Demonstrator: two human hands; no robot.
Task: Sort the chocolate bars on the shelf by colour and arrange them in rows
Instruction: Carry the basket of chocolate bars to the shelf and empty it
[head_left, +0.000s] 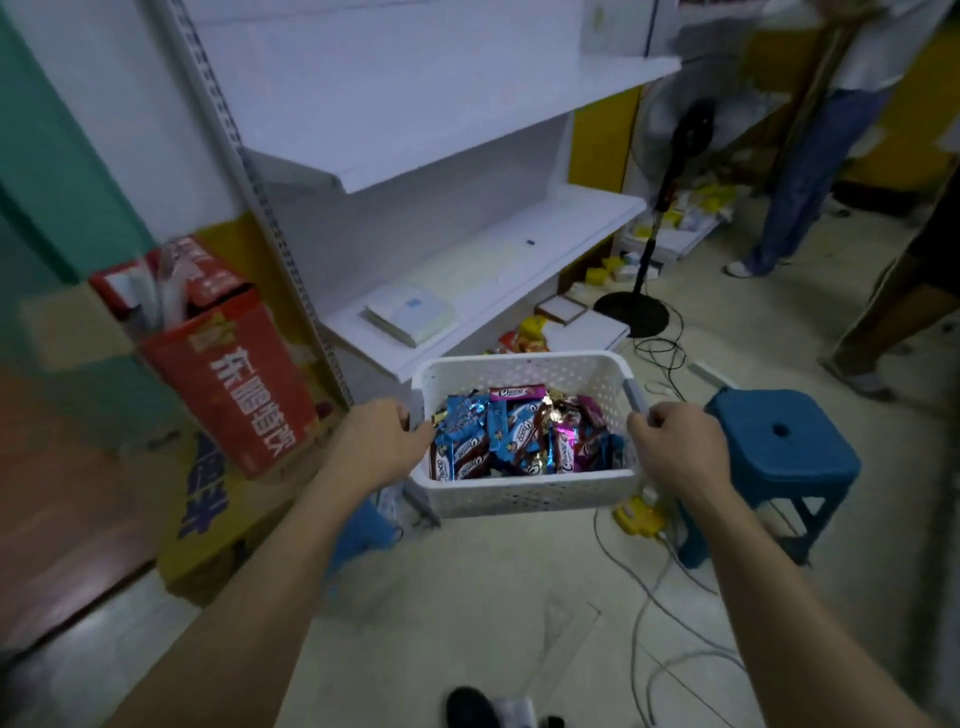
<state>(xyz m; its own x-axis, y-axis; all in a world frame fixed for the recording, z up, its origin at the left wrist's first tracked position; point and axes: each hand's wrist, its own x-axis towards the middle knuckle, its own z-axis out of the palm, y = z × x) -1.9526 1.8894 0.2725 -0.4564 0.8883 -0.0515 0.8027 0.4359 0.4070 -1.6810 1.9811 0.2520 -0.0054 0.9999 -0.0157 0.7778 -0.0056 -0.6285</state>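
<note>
Blurred shelf (467, 249), left hand (379, 441), right hand (675, 447) gripping basket (519, 496), chocolate bars (519, 436) half-buried

A white metal shelving unit (467, 156) stands against the wall. One low board (519, 270) of it carries a flat white pack with a blue label (410, 312) near the unit's left upright, possibly wipes, though blur hides the print. A small dark blue object (530, 242) lies toward the unit's middle.

On the pale tiled floor (493, 597), a tilted red cardboard box with white characters (234, 374) stands left of the unit. Red and yellow snack packets (530, 335) lie at the unit's foot, and a round black fan base (631, 312) sits at its right end. A blue plastic stool (779, 447) and loose grey cables (649, 597) are in front of it.
</note>
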